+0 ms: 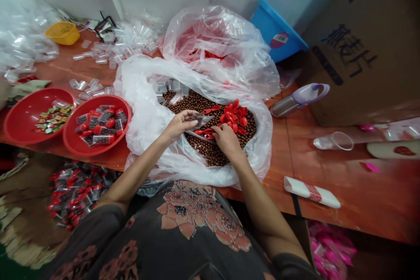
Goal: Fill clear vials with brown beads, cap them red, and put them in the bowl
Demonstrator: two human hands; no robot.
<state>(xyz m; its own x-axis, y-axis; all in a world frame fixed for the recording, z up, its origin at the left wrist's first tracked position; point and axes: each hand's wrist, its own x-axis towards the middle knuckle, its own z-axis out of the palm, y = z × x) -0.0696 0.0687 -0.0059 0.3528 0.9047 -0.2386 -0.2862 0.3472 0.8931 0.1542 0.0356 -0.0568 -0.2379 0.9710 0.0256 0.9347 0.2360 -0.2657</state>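
My left hand (180, 124) pinches a clear plastic tube (200, 120) above a heap of small brown balls (193, 109). These balls lie in a white plastic bag (138, 113). My right hand (228, 140) grips a clear tube with a red cap (208, 136) and rests at the edge of a cluster of loose red caps (234, 116). Just left of the bag, a red bowl (126, 118) holds capped tubes filled with brown contents. A second red bowl (19, 133) holds colourful wrapped sweets.
Loose clear tubes (98, 52) and a yellow basket (62, 33) lie on the wooden table (288, 140). Behind stand a bag of red items (213, 39), a blue bin (275, 30) and a cardboard box (354, 52). A pile of capped tubes (78, 192) lies below the table's front edge.
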